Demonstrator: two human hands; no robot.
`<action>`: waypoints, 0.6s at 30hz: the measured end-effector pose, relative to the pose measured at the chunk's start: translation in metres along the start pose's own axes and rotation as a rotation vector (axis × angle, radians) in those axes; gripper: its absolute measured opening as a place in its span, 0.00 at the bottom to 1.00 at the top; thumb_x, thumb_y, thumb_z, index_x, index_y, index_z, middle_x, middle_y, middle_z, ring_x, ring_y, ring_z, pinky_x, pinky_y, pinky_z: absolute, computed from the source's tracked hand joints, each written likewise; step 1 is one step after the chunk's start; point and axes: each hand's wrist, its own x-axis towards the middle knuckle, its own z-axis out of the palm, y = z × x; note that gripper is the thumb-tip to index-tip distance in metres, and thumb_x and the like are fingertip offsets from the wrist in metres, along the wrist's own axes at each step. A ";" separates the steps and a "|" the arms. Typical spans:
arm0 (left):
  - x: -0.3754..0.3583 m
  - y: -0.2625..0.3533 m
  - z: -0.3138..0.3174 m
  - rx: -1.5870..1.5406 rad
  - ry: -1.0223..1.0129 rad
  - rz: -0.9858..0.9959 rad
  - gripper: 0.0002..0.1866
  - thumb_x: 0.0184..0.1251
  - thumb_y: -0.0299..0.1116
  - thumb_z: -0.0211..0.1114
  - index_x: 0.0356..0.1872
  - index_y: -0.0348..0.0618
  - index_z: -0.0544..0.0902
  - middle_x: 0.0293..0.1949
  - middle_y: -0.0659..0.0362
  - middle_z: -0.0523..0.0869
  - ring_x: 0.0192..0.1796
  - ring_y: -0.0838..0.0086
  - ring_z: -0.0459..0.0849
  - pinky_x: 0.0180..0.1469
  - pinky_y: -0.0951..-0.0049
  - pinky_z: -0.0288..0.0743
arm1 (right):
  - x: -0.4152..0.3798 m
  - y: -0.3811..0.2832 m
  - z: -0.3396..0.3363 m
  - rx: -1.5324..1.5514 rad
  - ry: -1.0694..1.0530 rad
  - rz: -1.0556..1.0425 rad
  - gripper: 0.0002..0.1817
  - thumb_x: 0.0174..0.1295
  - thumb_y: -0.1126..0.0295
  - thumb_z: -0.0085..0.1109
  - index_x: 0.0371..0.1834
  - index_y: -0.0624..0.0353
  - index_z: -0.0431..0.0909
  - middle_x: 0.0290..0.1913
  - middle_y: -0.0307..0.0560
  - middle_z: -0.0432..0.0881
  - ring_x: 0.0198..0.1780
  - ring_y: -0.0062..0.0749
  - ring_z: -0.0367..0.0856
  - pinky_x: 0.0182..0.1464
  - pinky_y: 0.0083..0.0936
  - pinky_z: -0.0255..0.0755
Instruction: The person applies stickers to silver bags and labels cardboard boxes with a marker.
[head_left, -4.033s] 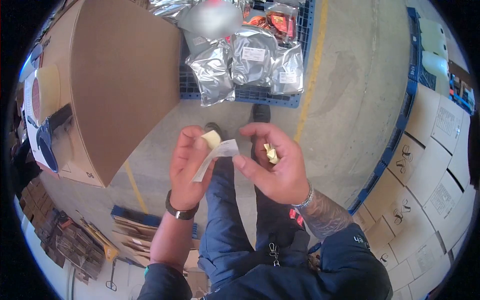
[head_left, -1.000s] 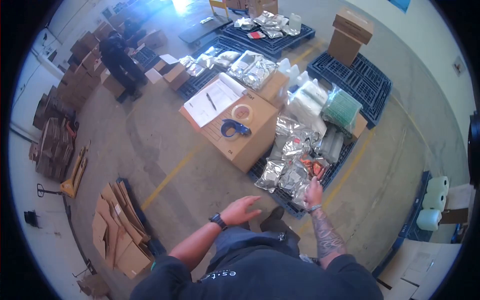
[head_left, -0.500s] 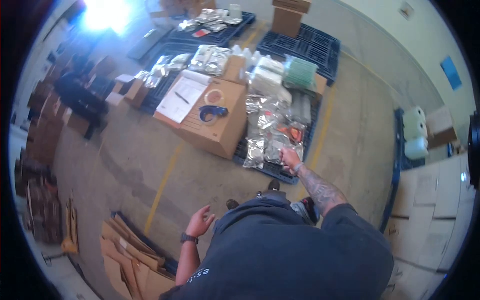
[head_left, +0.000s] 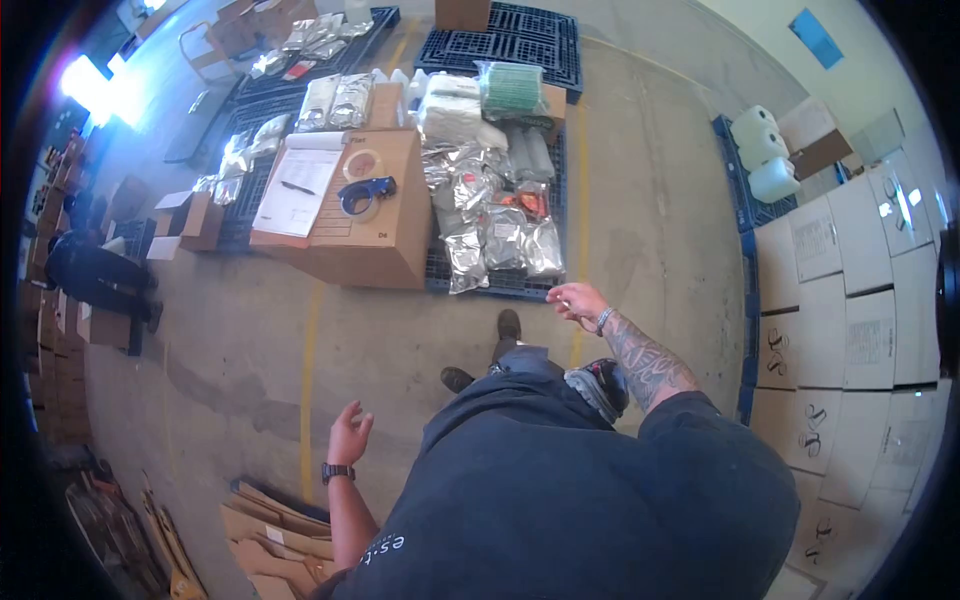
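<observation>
My right hand (head_left: 578,302) hovers just in front of the pallet's near edge, fingers loosely apart and nothing seen in them. Closest to it are silver foil bags (head_left: 543,248), lying on a blue plastic pallet (head_left: 500,291). An orange-red item (head_left: 532,203) shows among those bags. Low on the left, my left hand (head_left: 350,437) hangs over the floor, open, touching nothing. Left of the bags stands a large cardboard box (head_left: 372,240). On its top lie a clipboard with papers (head_left: 292,192), a pen (head_left: 298,188), a tape roll (head_left: 363,164) and a blue tape dispenser (head_left: 367,194).
Green packs (head_left: 512,90) sit farther back on the pallet. White-boxed stacks (head_left: 830,290) line the right side, with white jugs (head_left: 765,150) behind. Flattened cardboard (head_left: 275,535) lies lower left. Another person (head_left: 95,270) bends over boxes at far left.
My right hand has drawn back from the foil bags toward me. My left hand remains open. The view has turned, so the pallet and large box now appear farther left and higher.
</observation>
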 end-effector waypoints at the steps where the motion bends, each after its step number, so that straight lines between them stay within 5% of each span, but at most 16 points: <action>1: 0.002 0.002 0.000 -0.029 -0.003 -0.018 0.30 0.66 0.40 0.68 0.65 0.37 0.73 0.56 0.43 0.83 0.53 0.57 0.87 0.53 0.63 0.81 | -0.010 0.001 -0.007 0.075 -0.003 -0.007 0.11 0.71 0.67 0.49 0.44 0.62 0.77 0.33 0.42 0.78 0.18 0.18 0.68 0.16 0.18 0.60; 5: 0.013 0.009 0.010 -0.007 -0.019 0.030 0.29 0.67 0.40 0.68 0.65 0.37 0.73 0.56 0.44 0.84 0.53 0.58 0.87 0.53 0.63 0.81 | -0.025 0.007 -0.012 0.015 0.039 0.052 0.19 0.75 0.54 0.47 0.49 0.59 0.77 0.19 0.34 0.72 0.15 0.14 0.60 0.14 0.17 0.51; 6: 0.012 0.015 0.012 0.003 -0.050 0.041 0.29 0.67 0.40 0.68 0.65 0.37 0.73 0.56 0.45 0.84 0.52 0.57 0.87 0.52 0.63 0.81 | -0.020 0.009 -0.009 -0.064 0.092 0.041 0.26 0.75 0.47 0.43 0.41 0.60 0.80 0.14 0.39 0.71 0.15 0.25 0.67 0.16 0.28 0.60; 7: 0.011 0.019 0.013 0.011 -0.081 0.052 0.30 0.67 0.40 0.68 0.65 0.37 0.73 0.56 0.45 0.84 0.52 0.57 0.87 0.52 0.63 0.81 | -0.017 0.013 -0.004 -0.065 0.089 0.036 0.26 0.75 0.47 0.43 0.41 0.60 0.80 0.14 0.39 0.71 0.15 0.25 0.67 0.16 0.28 0.60; 10: 0.009 0.008 0.017 0.010 -0.069 0.053 0.30 0.66 0.41 0.68 0.65 0.38 0.73 0.56 0.45 0.84 0.52 0.57 0.87 0.52 0.63 0.81 | -0.001 0.014 0.025 -0.610 0.389 -0.402 0.37 0.72 0.41 0.39 0.20 0.67 0.75 0.20 0.58 0.77 0.29 0.50 0.82 0.35 0.49 0.72; 11: 0.007 0.004 0.017 -0.013 -0.057 0.048 0.30 0.66 0.41 0.68 0.65 0.38 0.73 0.56 0.45 0.84 0.52 0.57 0.87 0.53 0.63 0.81 | 0.003 0.011 0.031 -0.611 0.385 -0.412 0.37 0.72 0.41 0.39 0.20 0.67 0.75 0.20 0.58 0.77 0.29 0.50 0.82 0.35 0.49 0.72; 14: -0.002 -0.008 0.015 -0.020 -0.010 0.010 0.30 0.66 0.41 0.69 0.65 0.38 0.74 0.56 0.44 0.84 0.53 0.56 0.87 0.53 0.63 0.81 | 0.006 -0.014 0.062 -0.764 0.231 -0.423 0.25 0.71 0.50 0.48 0.32 0.66 0.78 0.25 0.55 0.80 0.34 0.43 0.85 0.32 0.45 0.74; 16: -0.008 -0.019 0.014 -0.031 0.016 -0.005 0.30 0.66 0.41 0.69 0.66 0.38 0.73 0.57 0.45 0.83 0.53 0.56 0.86 0.53 0.63 0.81 | 0.007 -0.019 0.086 -0.379 -0.081 -0.118 0.17 0.67 0.60 0.59 0.50 0.61 0.73 0.32 0.48 0.80 0.33 0.33 0.83 0.30 0.31 0.78; 18: -0.018 -0.030 0.016 -0.052 0.056 -0.031 0.30 0.66 0.41 0.69 0.66 0.38 0.73 0.57 0.45 0.83 0.54 0.56 0.86 0.53 0.63 0.81 | 0.024 -0.019 0.101 -0.335 -0.211 -0.100 0.18 0.66 0.65 0.59 0.55 0.60 0.69 0.36 0.48 0.79 0.35 0.33 0.83 0.30 0.29 0.79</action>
